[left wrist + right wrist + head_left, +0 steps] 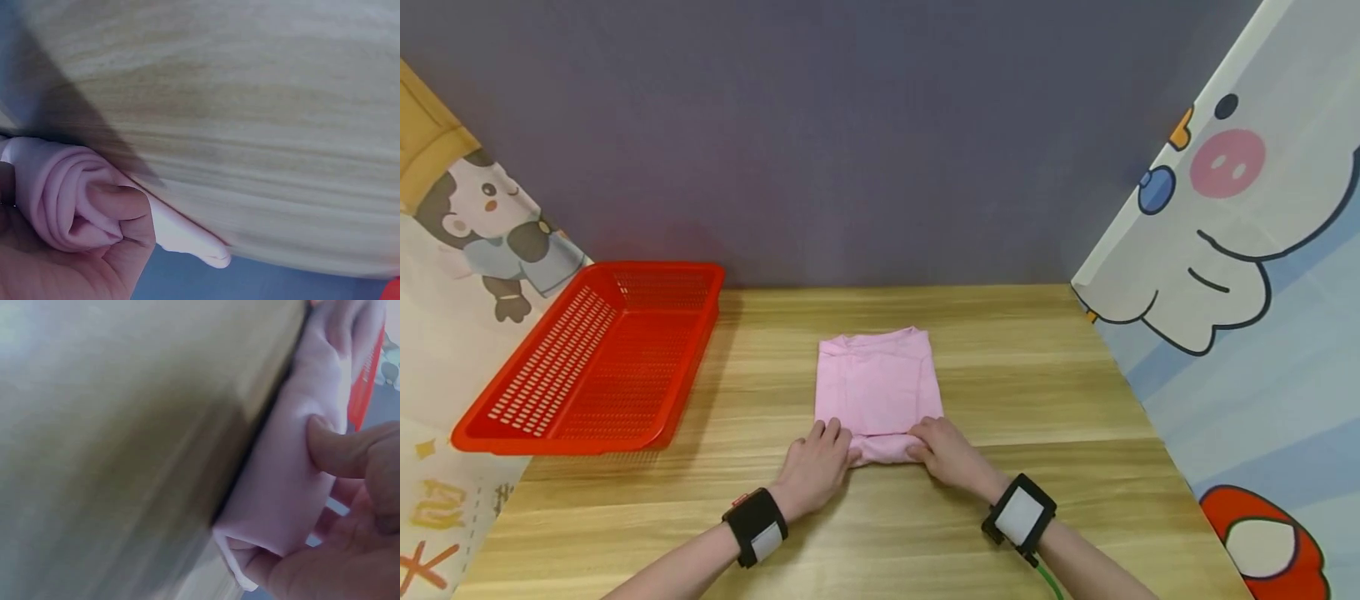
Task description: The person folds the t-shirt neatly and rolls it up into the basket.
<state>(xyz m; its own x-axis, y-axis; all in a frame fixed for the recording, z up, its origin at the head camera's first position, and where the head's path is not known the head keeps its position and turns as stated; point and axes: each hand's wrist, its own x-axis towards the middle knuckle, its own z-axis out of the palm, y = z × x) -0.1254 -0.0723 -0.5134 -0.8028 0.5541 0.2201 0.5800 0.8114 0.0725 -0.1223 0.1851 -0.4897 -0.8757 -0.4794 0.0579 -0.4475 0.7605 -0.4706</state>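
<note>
A pink garment (882, 383), probably a shirt, lies folded into a neat panel on the wooden table, its near edge rolled over into a thick band. My left hand (820, 465) grips the left end of that roll. In the left wrist view, the layers of the rolled cloth (59, 187) spiral at the end, and the curled finger and thumb of the hand (125, 250) pinch it. On the right end, my right hand (953, 457) holds the roll too. The right wrist view shows the thumb pressed on the pink cloth (281, 481) and fingers tucked at its end.
A red plastic basket (673, 400) with perforated sides stands at the table's left. The wooden table (1022, 367) meets a dark grey wall (880, 150) at the back. Cartoon-printed panels flank it on both sides. A green cable (1049, 581) runs from the right wrist strap.
</note>
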